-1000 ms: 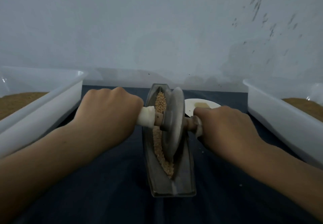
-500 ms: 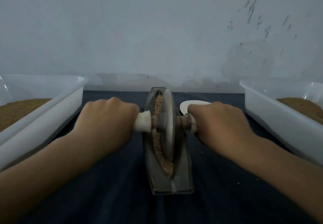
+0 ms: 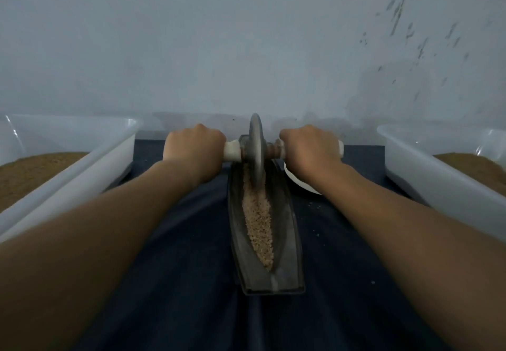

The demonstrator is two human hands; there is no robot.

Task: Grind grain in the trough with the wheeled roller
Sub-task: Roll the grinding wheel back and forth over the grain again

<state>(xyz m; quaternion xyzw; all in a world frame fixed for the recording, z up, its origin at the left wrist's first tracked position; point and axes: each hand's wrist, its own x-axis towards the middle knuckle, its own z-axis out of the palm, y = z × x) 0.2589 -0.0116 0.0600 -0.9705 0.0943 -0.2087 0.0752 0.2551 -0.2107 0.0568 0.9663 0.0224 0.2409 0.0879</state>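
Pushed roller (image 3: 256,148) from middle to far end of trough (image 3: 287,241); left hand (image 3: 195,148), right hand (image 3: 309,148) clenched round its handles; return stroke over grain (image 3: 258,219) probably next.

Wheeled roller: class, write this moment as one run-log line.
left hand: grips roller | right hand: grips roller | roller: far end of trough | grain: in trough

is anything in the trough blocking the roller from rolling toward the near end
Nothing visible does. The roller stands at the far end of the trough, and only the grain lies along the groove toward the near end. The white plate sits outside it, on its right.
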